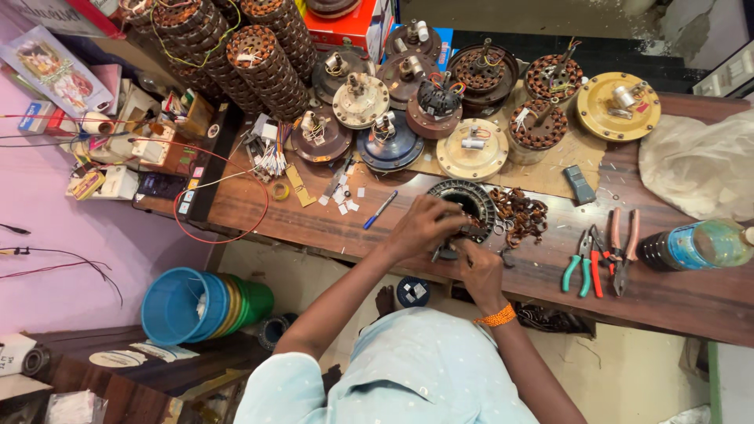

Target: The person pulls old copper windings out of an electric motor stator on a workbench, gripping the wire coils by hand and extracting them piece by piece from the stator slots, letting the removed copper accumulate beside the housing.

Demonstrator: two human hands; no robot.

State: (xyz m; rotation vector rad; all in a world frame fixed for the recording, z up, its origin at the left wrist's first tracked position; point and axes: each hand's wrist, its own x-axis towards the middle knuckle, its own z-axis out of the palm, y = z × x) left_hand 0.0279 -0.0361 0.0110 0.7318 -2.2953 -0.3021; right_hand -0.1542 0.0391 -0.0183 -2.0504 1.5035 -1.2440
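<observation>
Dark wood of the workbench (314, 224) is being crowded with motor parts at its far side. A round black motor core (470, 206) is being held at the near edge, left of the pliers (601, 259). It is being gripped by the closed left hand (422, 228). The right hand (481, 271) is being curled beneath it; what it holds cannot be told.

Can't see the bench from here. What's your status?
Both hands, left and right, on the round stator. Loose copper wire beside it.
</observation>
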